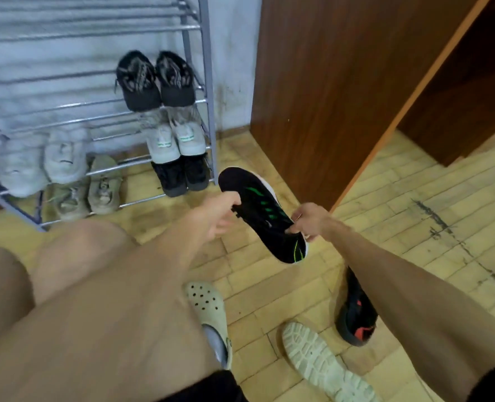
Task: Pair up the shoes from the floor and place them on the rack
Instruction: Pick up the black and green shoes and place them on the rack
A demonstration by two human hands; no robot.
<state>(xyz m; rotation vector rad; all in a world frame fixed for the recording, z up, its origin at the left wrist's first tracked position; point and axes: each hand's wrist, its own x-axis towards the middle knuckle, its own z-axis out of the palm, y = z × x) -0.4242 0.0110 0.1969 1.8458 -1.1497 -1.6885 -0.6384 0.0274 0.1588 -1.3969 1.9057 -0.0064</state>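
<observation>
Both hands are clamped on one black shoe with green stripes [259,208], which hangs in the air above the floor [414,204]. The left hand [220,217] grips it at the laced opening. The right hand [310,223] pinches its edge further back. The shoe's long axis runs on a slant: the far end points up and left toward the foot of the rack [207,82], and the near end dips toward the person. The rack lies ahead and to the left, so the left hand is nearer to it, and the shoe would go in far end first.

The rack's right side holds a dark pair [156,79] on a middle shelf, a pale high pair [176,137] below, and a black pair [182,177] at the bottom. Further left sit a white pair [46,163] and a beige pair [89,192]. The upper shelves show only bare rails.

On the floor near the person lie a black shoe with red marks [356,317], partly hidden by the right forearm, and a pale shoe [319,361] turned sole up. No mate with green stripes is in view.
</observation>
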